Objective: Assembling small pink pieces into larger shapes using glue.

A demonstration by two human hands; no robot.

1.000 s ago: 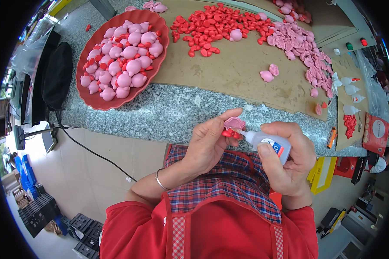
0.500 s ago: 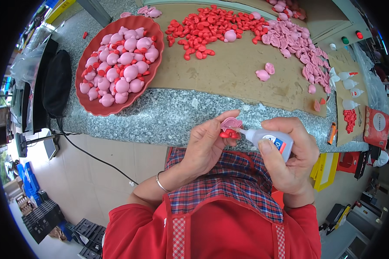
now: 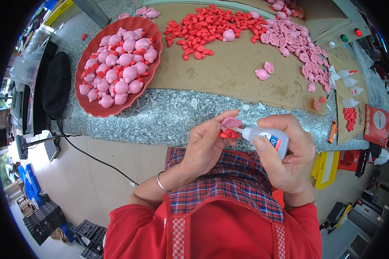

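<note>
A small pink piece with a red part is pinched between the closed fingers of the left hand, just below the edge of the granite counter. A glue bottle is gripped in the right hand, its nozzle touching the piece. A red tray of pink figures is seen on the counter, up and left of the hands.

Speckled polished stone counter, glossy plastic tray, matt cardboard sheet.

Red short-sleeved shirt worn under a red-and-blue checked apron with red trim. Thin metal bangle on left wrist. Hands bare.
</note>
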